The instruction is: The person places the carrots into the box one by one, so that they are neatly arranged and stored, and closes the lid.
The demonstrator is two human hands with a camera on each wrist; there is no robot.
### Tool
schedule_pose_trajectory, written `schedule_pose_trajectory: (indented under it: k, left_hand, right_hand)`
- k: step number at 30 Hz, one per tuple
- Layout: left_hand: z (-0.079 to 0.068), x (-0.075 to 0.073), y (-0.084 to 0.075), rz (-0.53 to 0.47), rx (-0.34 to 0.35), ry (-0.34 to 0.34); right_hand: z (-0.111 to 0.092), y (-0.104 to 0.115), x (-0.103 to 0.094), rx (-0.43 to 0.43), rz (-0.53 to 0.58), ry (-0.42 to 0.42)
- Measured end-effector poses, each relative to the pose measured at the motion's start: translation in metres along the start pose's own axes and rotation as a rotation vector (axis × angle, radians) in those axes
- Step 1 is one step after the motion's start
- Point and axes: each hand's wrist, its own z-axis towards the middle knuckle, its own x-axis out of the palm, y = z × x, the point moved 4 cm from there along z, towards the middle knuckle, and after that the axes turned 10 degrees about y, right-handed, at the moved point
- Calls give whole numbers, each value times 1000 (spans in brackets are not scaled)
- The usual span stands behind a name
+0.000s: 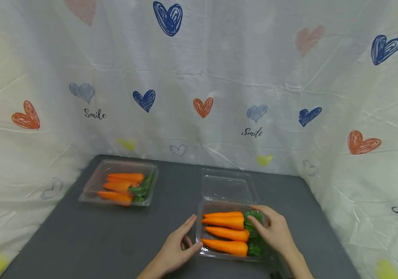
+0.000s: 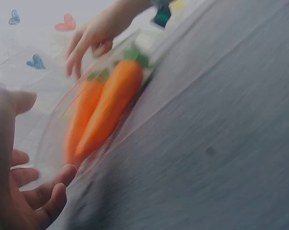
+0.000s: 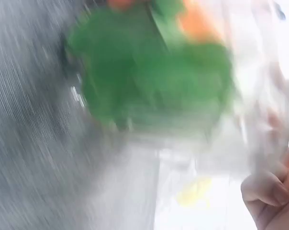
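An open clear plastic clamshell box point(image 1: 200, 232) lies on the table with several orange carrots point(image 1: 225, 233) side by side in it, green leafy tops point(image 1: 253, 228) pointing right. Its lid point(image 1: 227, 186) is folded back away from me. My left hand point(image 1: 176, 246) is at the box's left edge, thumb and fingers spread apart; in the left wrist view its fingertips come close to the carrot tips. Over the box's right side is my right hand point(image 1: 275, 228), fingers extended by the leafy tops and the rim. Whether it touches them I cannot tell; the right wrist view is blurred.
A second clear box point(image 1: 153, 186), its lid over several carrots point(image 1: 124, 180), stands at the back left of the dark grey table point(image 1: 115, 236). A white curtain point(image 1: 185, 73) with printed hearts hangs behind the table and along both sides.
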Motion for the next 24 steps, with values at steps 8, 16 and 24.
schedule_pose_trajectory:
  k: [8, 16, 24]
  left_hand:
    - [55, -41, 22, -211, -86, -149]
    - [84, -39, 43, -407, -108, -24]
    - [90, -35, 43, -460, -60, 21]
  right_hand:
    - [19, -59, -14, 331, 226, 63]
    - [20, -92, 17, 453, 629, 305]
    - [16, -95, 18, 474, 736, 263]
